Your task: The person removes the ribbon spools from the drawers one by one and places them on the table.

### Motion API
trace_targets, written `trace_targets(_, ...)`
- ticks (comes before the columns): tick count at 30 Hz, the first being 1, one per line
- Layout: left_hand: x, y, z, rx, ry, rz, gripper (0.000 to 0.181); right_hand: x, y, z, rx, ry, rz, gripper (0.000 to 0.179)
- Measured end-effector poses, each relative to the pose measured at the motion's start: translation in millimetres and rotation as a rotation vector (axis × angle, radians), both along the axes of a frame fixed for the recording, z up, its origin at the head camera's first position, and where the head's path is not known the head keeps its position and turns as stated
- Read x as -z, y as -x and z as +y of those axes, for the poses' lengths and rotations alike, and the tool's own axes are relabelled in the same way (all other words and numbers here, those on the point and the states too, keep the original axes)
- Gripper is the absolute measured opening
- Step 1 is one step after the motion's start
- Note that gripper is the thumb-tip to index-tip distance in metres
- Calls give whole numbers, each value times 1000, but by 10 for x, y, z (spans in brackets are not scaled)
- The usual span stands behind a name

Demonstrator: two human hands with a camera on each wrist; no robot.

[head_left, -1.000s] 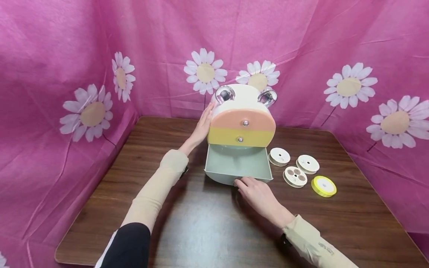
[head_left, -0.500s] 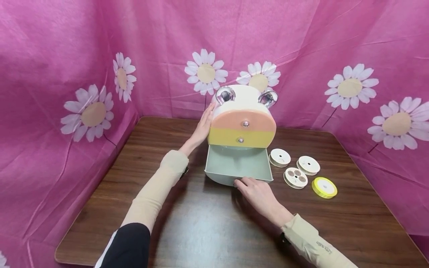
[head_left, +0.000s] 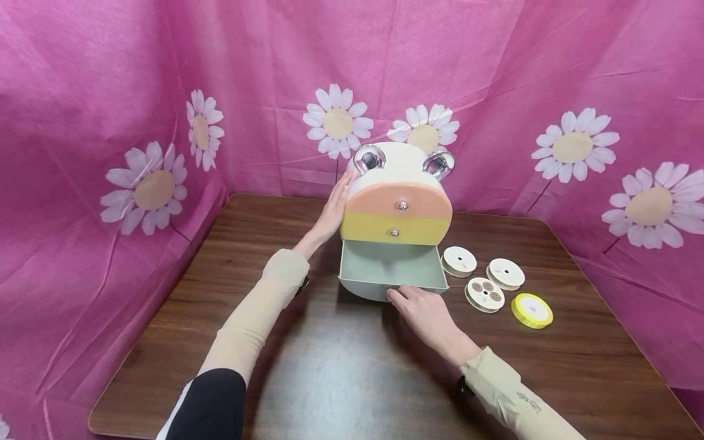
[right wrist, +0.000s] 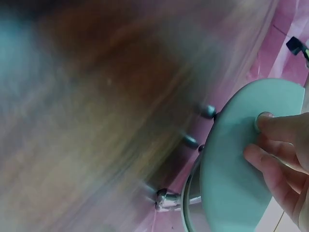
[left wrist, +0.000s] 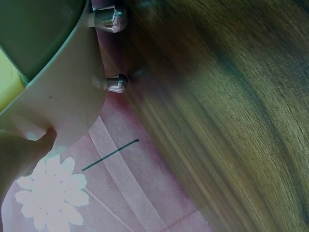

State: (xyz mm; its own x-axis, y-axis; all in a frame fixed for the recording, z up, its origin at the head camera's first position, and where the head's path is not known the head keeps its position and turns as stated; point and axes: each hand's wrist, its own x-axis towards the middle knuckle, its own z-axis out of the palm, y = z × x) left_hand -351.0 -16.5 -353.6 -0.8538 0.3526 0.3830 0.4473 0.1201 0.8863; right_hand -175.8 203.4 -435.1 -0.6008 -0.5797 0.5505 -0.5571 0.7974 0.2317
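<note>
A frog-shaped chest of drawers (head_left: 403, 160) stands on the table, with a white body and two silver eyes. Its orange drawer (head_left: 374, 198) and yellow drawer (head_left: 363, 227) are closed. Below them the green drawer (head_left: 357, 288) is pulled out, and its visible inside holds nothing. My left hand (head_left: 332, 211) lies with straight fingers along the chest's left side; in the left wrist view the thumb (left wrist: 46, 142) touches the white wall. My right hand (head_left: 426, 315) pinches the small knob (right wrist: 258, 122) on the green drawer's front, the knob mostly hidden by the fingers.
Right of the drawer lie three white ribbon spools, the nearest one (head_left: 484, 295) with holes, and a yellow ribbon roll (head_left: 531, 310). The brown wooden table (head_left: 330, 366) is bordered by a pink curtain (head_left: 264, 73) with daisies. Silver feet (left wrist: 116, 83) show on the chest's underside.
The green drawer has slid slightly inward, towards the chest, with my right hand on its knob. My left hand stays against the chest's side. The head view has tilted slightly.
</note>
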Motion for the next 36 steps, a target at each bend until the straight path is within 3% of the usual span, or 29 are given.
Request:
trace_targets(4, 13, 24, 3, -2, 7, 2, 51, -2, 65, 15, 4, 3, -2, 7)
trace_targets(11, 257, 281, 69, -40, -8, 29, 50, -9, 153, 14, 22, 15, 9, 3)
trace_targets(13, 288, 303, 75, -57, 0, 37, 50, -12, 172, 14, 28, 16, 2, 4)
trace_targets(36, 293, 279, 44, -41, 15, 13, 51, -8, 550, 21, 72, 38, 9, 2)
